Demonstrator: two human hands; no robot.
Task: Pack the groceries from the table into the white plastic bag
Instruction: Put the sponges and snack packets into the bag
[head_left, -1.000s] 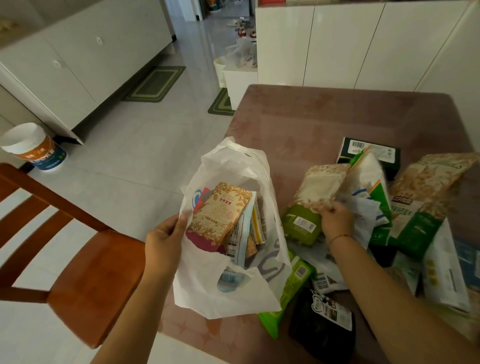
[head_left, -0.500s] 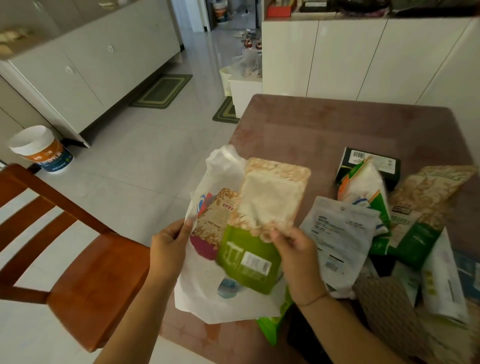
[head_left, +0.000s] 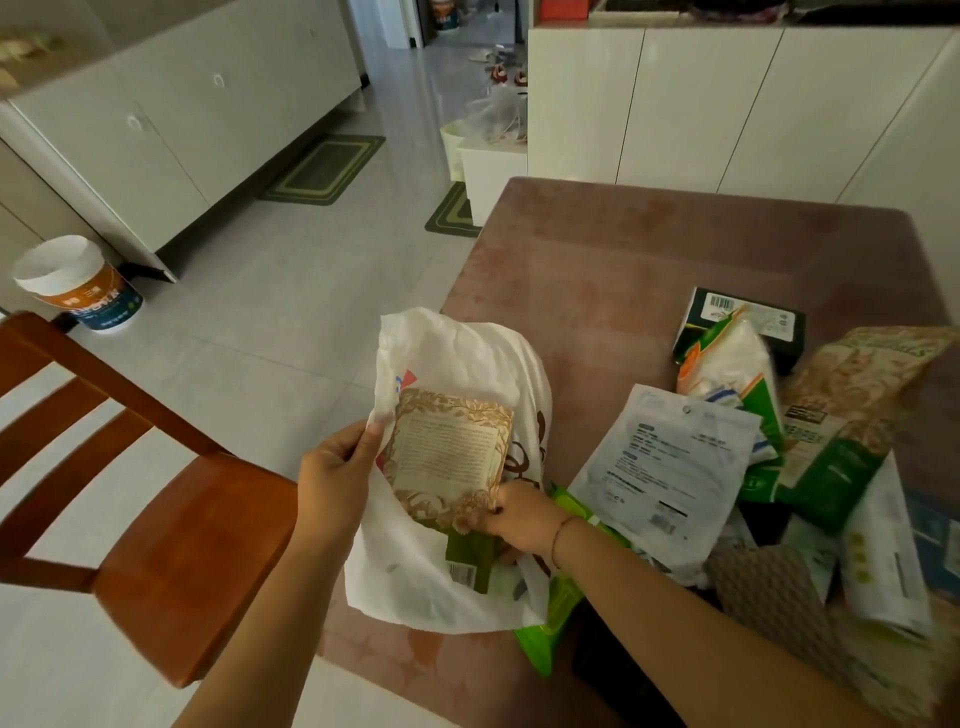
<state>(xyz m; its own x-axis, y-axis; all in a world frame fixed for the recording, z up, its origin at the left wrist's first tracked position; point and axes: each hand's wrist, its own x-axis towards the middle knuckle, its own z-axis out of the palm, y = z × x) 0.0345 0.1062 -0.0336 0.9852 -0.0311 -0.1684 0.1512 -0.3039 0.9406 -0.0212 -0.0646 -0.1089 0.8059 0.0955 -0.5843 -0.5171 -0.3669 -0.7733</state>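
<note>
Reddish-brown table, white plastic bag at near-left edge, grocery packets heaped right, dark box behind

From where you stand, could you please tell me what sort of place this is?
Probably a home kitchen or dining area: white cabinets, a table, a wooden chair and floor mats.

Dim indoor light, with the brightest glare bouncing off the floor tiles up the corridor. The table looks murky. Wide-angle bending curves the cabinets, and the packets at the right edge are smeared with blur.
</note>
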